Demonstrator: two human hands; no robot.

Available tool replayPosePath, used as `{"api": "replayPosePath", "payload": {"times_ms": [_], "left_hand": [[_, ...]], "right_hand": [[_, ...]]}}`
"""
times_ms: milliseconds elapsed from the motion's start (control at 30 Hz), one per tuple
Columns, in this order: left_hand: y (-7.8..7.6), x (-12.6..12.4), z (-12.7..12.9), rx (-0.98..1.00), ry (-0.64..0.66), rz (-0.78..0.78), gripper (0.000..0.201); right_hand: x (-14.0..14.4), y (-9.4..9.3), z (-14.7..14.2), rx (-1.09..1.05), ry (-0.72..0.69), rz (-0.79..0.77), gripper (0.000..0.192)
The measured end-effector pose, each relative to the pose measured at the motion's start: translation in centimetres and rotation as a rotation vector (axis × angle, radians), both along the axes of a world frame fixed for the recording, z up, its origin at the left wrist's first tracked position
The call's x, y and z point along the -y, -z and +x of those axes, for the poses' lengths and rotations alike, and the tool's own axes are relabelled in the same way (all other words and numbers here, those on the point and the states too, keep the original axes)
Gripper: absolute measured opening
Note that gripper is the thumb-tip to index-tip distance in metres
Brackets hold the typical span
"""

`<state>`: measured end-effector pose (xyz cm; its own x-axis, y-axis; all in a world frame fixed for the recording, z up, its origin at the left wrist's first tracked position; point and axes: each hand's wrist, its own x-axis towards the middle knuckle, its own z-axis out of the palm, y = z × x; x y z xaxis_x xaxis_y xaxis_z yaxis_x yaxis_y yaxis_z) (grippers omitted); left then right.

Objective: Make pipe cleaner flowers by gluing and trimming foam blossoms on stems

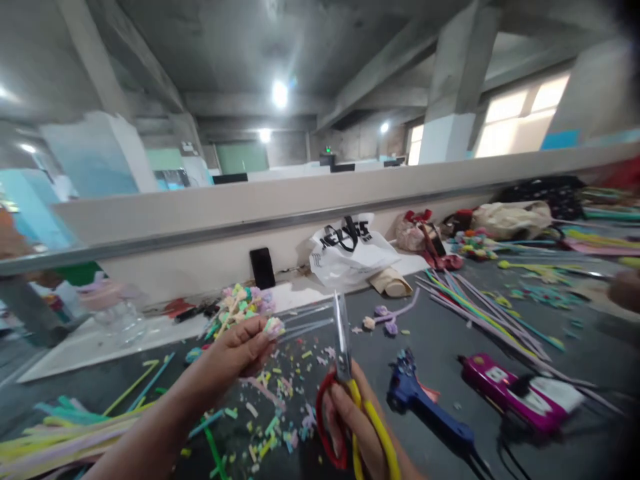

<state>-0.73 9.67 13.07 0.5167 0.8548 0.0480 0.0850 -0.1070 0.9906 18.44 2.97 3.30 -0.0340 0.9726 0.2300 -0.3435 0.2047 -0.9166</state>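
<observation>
My left hand [247, 347] is closed, pinching a small pastel pipe-cleaner flower [274, 327] between thumb and fingers. My right hand [363, 413] grips a pair of scissors [343, 347] with one red and one yellow handle loop. The scissor blades point up and away, to the right of the flower and apart from it. Thin clear sticks [305, 327] lie between the flower and the blades. Below both hands, many short pastel pipe-cleaner clippings [275, 420] are scattered over the dark table [370, 360]. A heap of pastel pipe-cleaner flowers [243, 307] sits just behind my left hand.
Right of the scissors lie a blue glue gun [430, 407] and a magenta device [520, 393]. Pipe cleaners lie at lower left [65, 433] and right [490, 313]. A phone [263, 268] and white bag [345, 257] rest by the partition [280, 200]. Something like another person's hand [625, 288] blurs at right.
</observation>
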Motion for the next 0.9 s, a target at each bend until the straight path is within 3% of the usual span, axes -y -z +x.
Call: {"api": "replayPosePath", "payload": {"times_ms": [167, 367, 600, 733, 900], "left_hand": [[0.4, 0.1, 1.1, 0.258, 0.096, -0.045, 0.029], [2.0, 0.4, 1.7, 0.316, 0.11, -0.12, 0.028], [3.8, 0.9, 2.8, 0.444, 0.075, -0.061, 0.036], [4.4, 1.5, 3.4, 0.414, -0.017, -0.069, 0.039], [4.9, 1.8, 3.8, 0.388, -0.078, -0.066, 0.036]], "right_hand": [[0.0, 0.1, 0.4, 0.344, 0.032, 0.192, 0.04], [-0.9, -0.6, 1.0, 0.666, 0.238, 0.508, 0.038], [-0.4, 0.6, -0.7, 0.773, 0.429, 0.478, 0.04], [-0.4, 1.4, -0.8, 0.886, 0.545, 0.477, 0.044], [-0.4, 1.1, -0.3, 0.962, 0.575, 0.48, 0.045]]}}
